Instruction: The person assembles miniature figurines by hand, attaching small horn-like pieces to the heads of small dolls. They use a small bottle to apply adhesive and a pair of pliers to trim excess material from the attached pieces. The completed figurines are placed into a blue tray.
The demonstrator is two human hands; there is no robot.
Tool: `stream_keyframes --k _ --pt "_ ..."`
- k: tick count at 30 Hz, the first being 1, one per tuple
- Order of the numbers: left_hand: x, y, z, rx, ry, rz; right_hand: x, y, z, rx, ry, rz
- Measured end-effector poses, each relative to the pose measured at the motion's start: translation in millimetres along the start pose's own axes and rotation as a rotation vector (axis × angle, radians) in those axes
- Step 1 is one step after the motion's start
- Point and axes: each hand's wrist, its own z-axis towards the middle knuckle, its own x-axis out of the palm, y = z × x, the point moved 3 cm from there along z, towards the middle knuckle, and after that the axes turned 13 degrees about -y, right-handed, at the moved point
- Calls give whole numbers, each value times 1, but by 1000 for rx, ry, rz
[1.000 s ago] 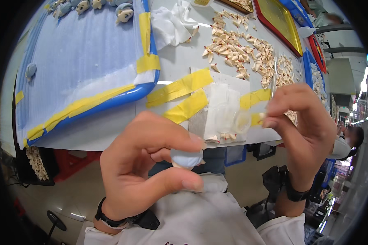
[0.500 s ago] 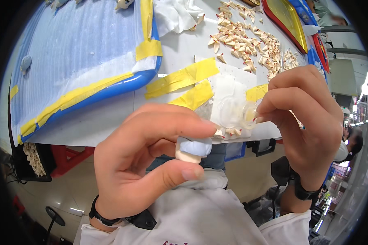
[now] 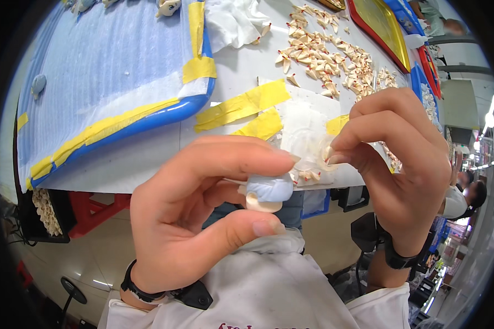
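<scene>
a small pale-blue and cream figurine (image 3: 266, 192) is pinched between thumb and fingers of the left hand (image 3: 197, 214), held in the air just off the tabletop's (image 3: 148, 156) near edge. a tiny cream piece (image 3: 327, 154) is nipped in the right hand's (image 3: 400, 164) fingertips, close beside the figurine. yellow tape strips (image 3: 241, 105) lie near that edge.

Bright, even indoor light, heavy fisheye warp.
Ceiling lamps (image 3: 489, 119) glare at right edge; worktop (image 3: 148, 156) edge bends w/ black vignette round rim; centre sharp, soft shadows, far right bkgd blurry.
</scene>
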Motion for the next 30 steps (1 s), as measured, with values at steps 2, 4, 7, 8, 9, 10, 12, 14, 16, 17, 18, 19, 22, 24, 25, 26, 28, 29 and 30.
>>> stream_keyframes --k 2,4,7,8,9,10,12,14,16,17,18,19,22,24,25,26,28,29,30 --pt "3 -3 1 56 25 39 -5 1 -2 46 -53 103" --pt "5 -2 1 85 65 37 -7 11 -10 233 -135 360" --pt "10 -3 -5 114 36 28 -9 13 -26 227 -163 445" --pt "10 -4 -6 123 39 43 -6 13 -23 130 -114 510" --pt "12 -3 -6 130 49 55 -4 14 -26 121 -110 529" --pt "12 -4 -4 137 87 81 -2 15 -29 112 -105 547" --pt "11 -4 -2 199 152 129 2 16 -36 122 -112 572" --pt "11 -3 -3 285 183 172 3 16 -40 150 -109 600" --pt "12 -8 -6 321 167 212 5 18 -42 177 -102 634" --pt "12 -10 -7 351 165 245 7 19 -43 192 -111 648" --pt "14 -13 -7 379 167 274 11 20 -47 213 -146 650" --pt "14 -15 -5 432 185 317 11 21 -49 223 -162 629" --pt "14 -17 -8 510 159 420 6 26 -50 205 -176 529" --pt "17 -18 -14 549 99 455 4 28 -48 133 -185 437" --pt "21 -17 -16 577 60 459 4 28 -47 104 -187 417" --pt "22 -16 -17 594 37 454 4 28 -46 75 -189 397" --pt "24 -15 -19 622 3 441 5 27 -44 59 -181 423" --pt "23 -15 -19 627 10 449 6 26 -44 56 -176 440" --pt "24 -15 -18 634 20 453 7 25 -43 62 -172 454"
